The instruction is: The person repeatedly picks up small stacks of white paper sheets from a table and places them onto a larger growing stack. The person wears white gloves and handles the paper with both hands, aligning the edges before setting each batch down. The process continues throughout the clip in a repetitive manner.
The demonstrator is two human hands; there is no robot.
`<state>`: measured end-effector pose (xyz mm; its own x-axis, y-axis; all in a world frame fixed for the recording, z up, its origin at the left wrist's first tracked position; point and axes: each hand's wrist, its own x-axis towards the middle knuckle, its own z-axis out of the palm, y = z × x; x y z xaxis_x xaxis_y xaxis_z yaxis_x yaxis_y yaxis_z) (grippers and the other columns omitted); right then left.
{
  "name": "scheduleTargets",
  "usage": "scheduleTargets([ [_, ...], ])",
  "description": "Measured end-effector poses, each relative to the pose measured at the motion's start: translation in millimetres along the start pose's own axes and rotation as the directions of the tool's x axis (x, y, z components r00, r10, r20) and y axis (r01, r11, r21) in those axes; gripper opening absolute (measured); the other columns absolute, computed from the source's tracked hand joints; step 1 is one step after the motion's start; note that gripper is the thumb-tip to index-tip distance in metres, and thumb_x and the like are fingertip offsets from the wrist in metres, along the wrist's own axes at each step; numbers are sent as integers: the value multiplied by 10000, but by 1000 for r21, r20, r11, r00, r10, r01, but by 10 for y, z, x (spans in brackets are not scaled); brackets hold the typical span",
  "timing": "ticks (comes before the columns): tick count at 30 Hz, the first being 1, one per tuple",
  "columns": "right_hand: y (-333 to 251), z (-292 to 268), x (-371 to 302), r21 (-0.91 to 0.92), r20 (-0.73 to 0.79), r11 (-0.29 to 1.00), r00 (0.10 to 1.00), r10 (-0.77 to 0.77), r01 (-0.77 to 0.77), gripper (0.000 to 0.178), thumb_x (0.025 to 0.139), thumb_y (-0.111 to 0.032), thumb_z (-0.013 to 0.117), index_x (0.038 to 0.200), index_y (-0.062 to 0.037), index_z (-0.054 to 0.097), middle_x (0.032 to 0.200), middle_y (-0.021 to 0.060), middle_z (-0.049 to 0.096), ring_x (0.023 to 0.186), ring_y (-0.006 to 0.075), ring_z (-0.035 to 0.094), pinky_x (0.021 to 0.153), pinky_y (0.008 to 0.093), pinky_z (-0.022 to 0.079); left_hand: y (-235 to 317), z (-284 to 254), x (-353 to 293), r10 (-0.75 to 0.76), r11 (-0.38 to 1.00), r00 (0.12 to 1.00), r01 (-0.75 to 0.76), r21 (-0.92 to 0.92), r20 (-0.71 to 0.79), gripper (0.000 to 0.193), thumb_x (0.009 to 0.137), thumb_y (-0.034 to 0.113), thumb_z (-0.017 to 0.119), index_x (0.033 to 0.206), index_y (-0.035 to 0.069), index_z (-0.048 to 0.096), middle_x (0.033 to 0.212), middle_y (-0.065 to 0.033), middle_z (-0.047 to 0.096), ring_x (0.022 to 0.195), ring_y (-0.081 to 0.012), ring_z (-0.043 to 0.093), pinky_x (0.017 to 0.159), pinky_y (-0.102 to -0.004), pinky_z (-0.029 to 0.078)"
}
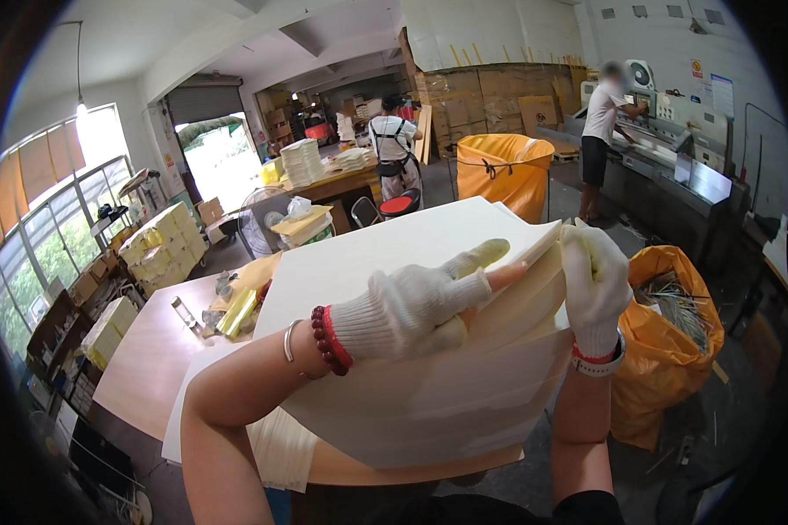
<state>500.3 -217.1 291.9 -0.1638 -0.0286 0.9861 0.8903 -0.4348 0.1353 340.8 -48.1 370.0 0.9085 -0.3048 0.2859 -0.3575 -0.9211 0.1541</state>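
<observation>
A thick stack of large white paper sheets [368,241] lies before me, its near side bent up and its right edges fanned apart. My right hand [594,280], in a white knitted glove, is closed round the raised right corner of the sheets. My left hand [420,302], also gloved, reaches across the stack from the left. Its thumb and one bare fingertip are stretched apart against the fanned edges, while the lower fingers are bent and partly hidden. A red bead bracelet and a silver bangle circle my left wrist; a watch band is on the right.
The wooden table [153,367] holds a yellow roll [236,315] and small items at left. Orange bags stand at right, one with paper strips [674,306], another farther back [503,171]. One person [394,144] stands by a far table, another [602,122] at a machine.
</observation>
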Motion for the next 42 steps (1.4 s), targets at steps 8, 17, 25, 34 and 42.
scheduleTargets([
  [8,41,-5,-15,184,64,971,988,141,-150,211,787,76,680,988,30,636,955,149,563,760,267,631,816,351,567,-26,36,20,34,999,995,-35,-6,-95,378,736,122,807,1069,90,632,1396,-207,476,1137,-325,580,933,-339,473],
  [17,5,25,-42,134,-18,979,987,159,-155,185,770,46,710,934,18,630,959,144,553,842,275,627,805,357,554,-111,48,27,135,984,977,-152,-94,-167,366,729,108,802,1059,95,642,1450,-209,416,1175,-326,560,938,-329,471],
  [25,-88,-35,156,424,78,835,933,353,-351,140,867,-13,562,759,72,590,621,126,516,566,254,543,786,409,522,-5,51,-4,74,997,990,-78,-28,-116,407,776,-73,552,1137,88,651,1356,-184,536,964,-258,662,786,-267,516],
  [34,-27,-30,120,343,49,908,970,238,-240,61,853,32,571,825,73,606,666,126,535,560,245,541,788,393,538,-89,73,28,-4,1000,999,5,8,-49,319,811,142,709,1114,80,629,1422,-189,456,1149,-331,578,960,-306,458],
  [42,-50,-51,105,318,96,880,935,340,-353,77,856,25,612,787,56,595,661,105,511,565,206,538,720,320,545,-103,24,37,32,996,999,-35,-83,-38,384,800,218,749,1143,88,633,1475,-244,357,1199,-359,542,988,-319,428],
])
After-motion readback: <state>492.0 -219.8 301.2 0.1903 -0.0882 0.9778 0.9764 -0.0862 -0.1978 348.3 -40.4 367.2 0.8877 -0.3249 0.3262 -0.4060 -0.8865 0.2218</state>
